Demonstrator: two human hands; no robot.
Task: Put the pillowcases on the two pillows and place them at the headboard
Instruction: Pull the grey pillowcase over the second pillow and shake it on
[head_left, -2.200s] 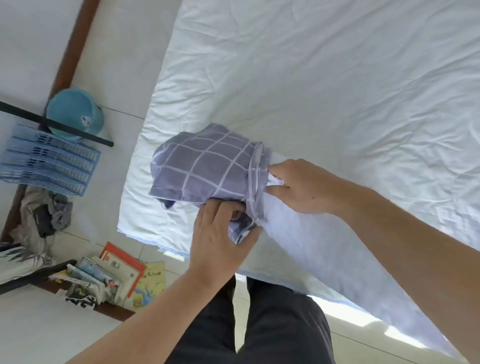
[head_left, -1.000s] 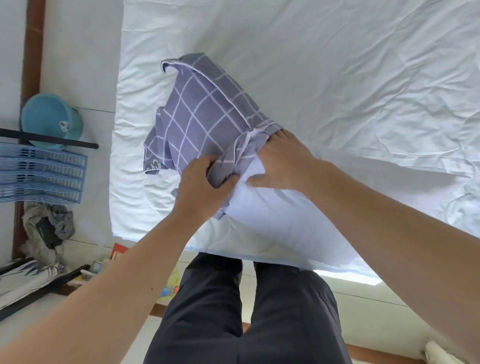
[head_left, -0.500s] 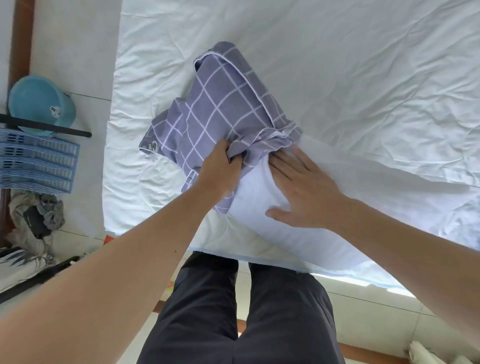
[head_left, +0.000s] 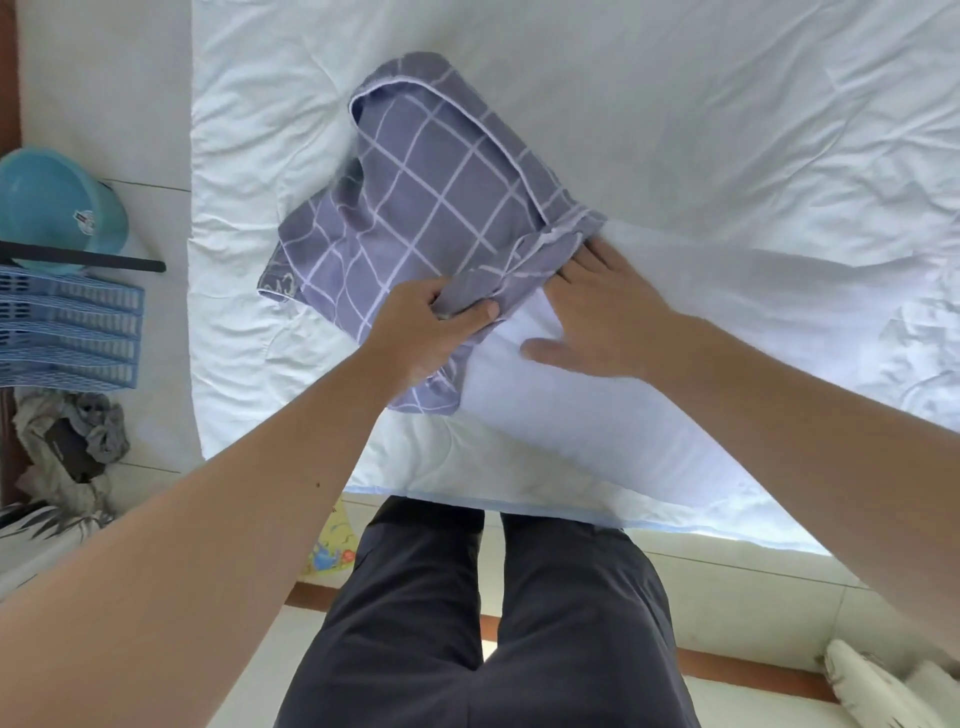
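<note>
A grey-purple pillowcase (head_left: 426, 202) with a white grid pattern covers one end of a white pillow (head_left: 561, 415) that lies across the near corner of the bed. My left hand (head_left: 431, 325) grips the bunched open hem of the pillowcase. My right hand (head_left: 597, 317) lies flat on the bare pillow with fingers straight, its fingertips slipped under the hem. Most of the pillow is uncovered and stretches to the right under my right forearm. No second pillow or pillowcase shows.
The white sheet (head_left: 675, 114) covers the bed, whose near edge (head_left: 519, 506) meets my legs. On the floor to the left are a teal bucket (head_left: 52, 202), a blue plastic rack (head_left: 62, 327), crumpled cloth (head_left: 72, 441) and a yellow book (head_left: 332, 545).
The pillowcase has been drawn further over the pillow's end and now lies flatter. My right hand went from pushing inside the opening to lying flat on the pillow; my left hand keeps its grip on the hem.
</note>
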